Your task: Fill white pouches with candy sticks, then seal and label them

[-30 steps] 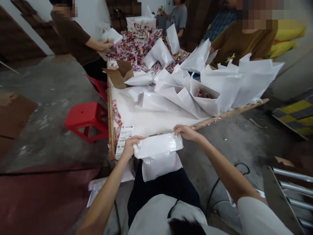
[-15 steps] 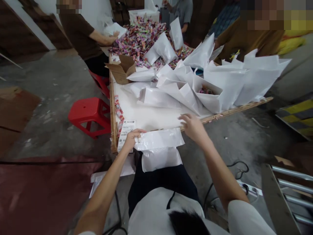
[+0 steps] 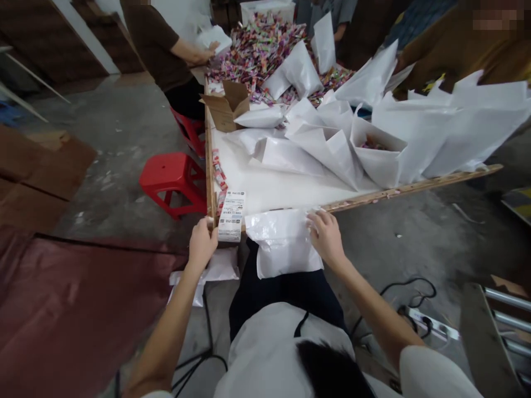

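Observation:
My right hand [image 3: 326, 236] grips the upper right corner of a white plastic mailer bag [image 3: 286, 249], its fingers bent over the edge. The bag is shiny and bulging, with its top folded over, and lies on my lap against the table edge. My left hand [image 3: 203, 243] is off the bag, at the table's left corner, with its fingers closed. A small white bit shows at its fingertips, too small to name. Just right of this hand lies a stack of printed shipping labels [image 3: 231, 216].
White mailer bags [image 3: 307, 149], some standing open, crowd the table [image 3: 265, 185]. Behind them are an open cardboard box [image 3: 226, 108] and a heap of small colourful packets [image 3: 261, 52]. A red stool [image 3: 166, 174] stands left. Co-workers are around the far side. Cables and a power strip [image 3: 433, 323] lie right.
My left hand has let go of the bag and moved left to the table corner beside the labels. My right hand has come down onto the bag's right corner.

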Available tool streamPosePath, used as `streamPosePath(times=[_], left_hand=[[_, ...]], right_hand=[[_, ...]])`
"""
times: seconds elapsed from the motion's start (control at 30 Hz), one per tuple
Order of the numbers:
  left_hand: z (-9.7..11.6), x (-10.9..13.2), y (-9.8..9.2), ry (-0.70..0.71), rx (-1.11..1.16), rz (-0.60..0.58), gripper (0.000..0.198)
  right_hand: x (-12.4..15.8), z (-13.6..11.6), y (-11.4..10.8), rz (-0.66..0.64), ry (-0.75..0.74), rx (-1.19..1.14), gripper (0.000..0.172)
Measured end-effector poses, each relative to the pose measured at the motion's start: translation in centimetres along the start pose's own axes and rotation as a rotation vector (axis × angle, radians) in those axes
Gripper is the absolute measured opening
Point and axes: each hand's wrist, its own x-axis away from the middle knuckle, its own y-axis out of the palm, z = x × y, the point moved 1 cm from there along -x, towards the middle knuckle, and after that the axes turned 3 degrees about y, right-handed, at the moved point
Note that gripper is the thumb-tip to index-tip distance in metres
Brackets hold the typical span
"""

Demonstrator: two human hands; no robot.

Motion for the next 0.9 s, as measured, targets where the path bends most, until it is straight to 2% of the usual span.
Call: streamPosePath(times=[0.07, 0.13, 0.2, 0.27, 0.33, 0.4, 0.5, 0.6, 0.73, 0.9], left_hand=[[0.4, -0.6, 0.9, -0.12, -0.012, -0.039, 0.034], [1.2, -2.1, 1.9, -0.21, 0.06, -0.098, 0.042], [1.8, -3.5, 2.2, -0.329, 0.249, -0.137, 0.045], [2.2, -4.5, 1.8, -0.433, 0.545, -0.164, 0.047], [2.4, -4.9, 0.7, -0.462, 0.838, -0.172, 0.054], [2.8, -5.4, -0.8, -0.426, 1.014, -0.173, 0.061], [3.9, -6.8, -2.8, -0.406, 1.117, -0.187, 0.059], [5.1, -9.0, -4.0, -0.523, 1.192, -0.259, 0.047], [6.0, -11.4, -4.8, -0.611, 1.21, -0.309, 0.03], [5.4, -11.0, -4.1, -0.535, 1.072, -0.304, 0.03]], right_hand=[[0.0, -4.2, 0.5, -0.045, -0.066, -0.178, 0.03], [-0.2, -8.8, 2.4, -0.187, -0.125, -0.349, 0.029], [-0.8, -12.2, 4.9, -0.3, -0.104, -0.449, 0.037], [-2.2, -14.1, 7.2, -0.296, -0.014, -0.495, 0.052], [-4.3, -14.8, 9.1, -0.214, 0.068, -0.554, 0.063], [-6.9, -15.2, 10.2, -0.141, 0.114, -0.672, 0.064], [-10.8, -16.2, 10.6, -0.099, 0.086, -0.87, 0.052], [-13.4, -17.4, 9.4, -0.098, -0.048, -0.95, 0.033], [-13.9, -17.9, 6.9, -0.106, -0.185, -0.905, 0.013], [-11.2, -17.6, 5.8, 0.017, -0.186, -0.691, 0.017]])
